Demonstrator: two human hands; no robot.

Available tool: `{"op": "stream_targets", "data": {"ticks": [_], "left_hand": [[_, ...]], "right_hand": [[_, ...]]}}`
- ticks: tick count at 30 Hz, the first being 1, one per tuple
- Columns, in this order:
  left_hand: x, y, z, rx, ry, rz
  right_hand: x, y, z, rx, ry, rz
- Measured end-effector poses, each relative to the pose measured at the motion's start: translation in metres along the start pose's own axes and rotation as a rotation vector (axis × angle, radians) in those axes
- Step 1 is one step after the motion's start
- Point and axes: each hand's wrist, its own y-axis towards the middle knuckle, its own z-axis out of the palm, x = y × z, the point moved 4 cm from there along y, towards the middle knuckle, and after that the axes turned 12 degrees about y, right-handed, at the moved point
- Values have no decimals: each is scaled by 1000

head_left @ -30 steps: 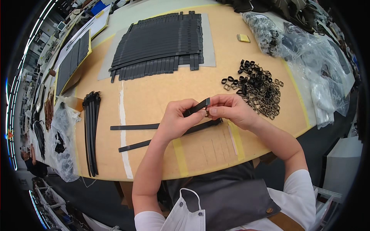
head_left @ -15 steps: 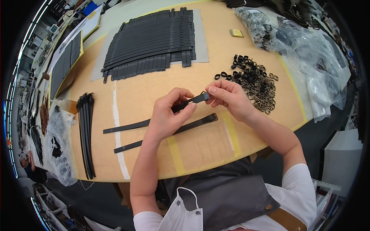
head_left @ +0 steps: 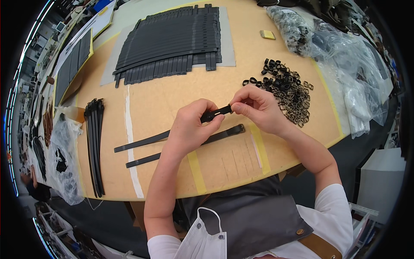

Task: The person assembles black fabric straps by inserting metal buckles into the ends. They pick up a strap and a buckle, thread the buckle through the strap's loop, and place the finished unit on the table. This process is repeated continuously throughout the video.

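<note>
1. We held a slotted black strap (head_left: 210, 116) over the counter (head_left: 172, 95), in front of us.
2. Our left hand (head_left: 189, 125) was clamped around it, while our right hand (head_left: 261, 110) pinched its end.
3. A second strap (head_left: 222, 136) lay nearer us; buckles (head_left: 295, 103) were piled beyond.

1. The right hand (head_left: 262, 110) is pinching at the very end of the held strap (head_left: 210, 116), drawing apart from the left hand (head_left: 192, 123), whose fingertips it was nearly meeting a second ago.
2. The held strap is pointing across toward the right hand instead of tilting upward, and its pale slot (head_left: 217, 113) is now showing.
3. The buckle end (head_left: 242, 128) of the lower strap is coming clear of the right hand.
4. The co-worker (head_left: 38, 188) is shifting posture, appearing blurred.
</note>
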Motion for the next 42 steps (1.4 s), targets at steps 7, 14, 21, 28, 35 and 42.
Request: {"op": "stream_targets", "data": {"ticks": [7, 14, 21, 28, 35, 42], "left_hand": [[-1, -1, 10, 23, 24, 76], [-3, -2, 10, 4, 49, 130], [-7, -3, 11, 35, 75, 126], [-8, -4, 16, 77, 49, 143], [-14, -5, 13, -5, 89, 150], [-10, -3, 1, -42, 22, 132]], "right_hand": [[-2, -4, 12, 93, -136, -36], [-7, -7, 16, 53, 158, 202], [-8, -8, 14, -15, 166, 245], [4, -7, 14, -14, -91, 316], [-10, -3, 8, 8, 227, 401], [-4, 1, -4, -5, 272, 393]]}}
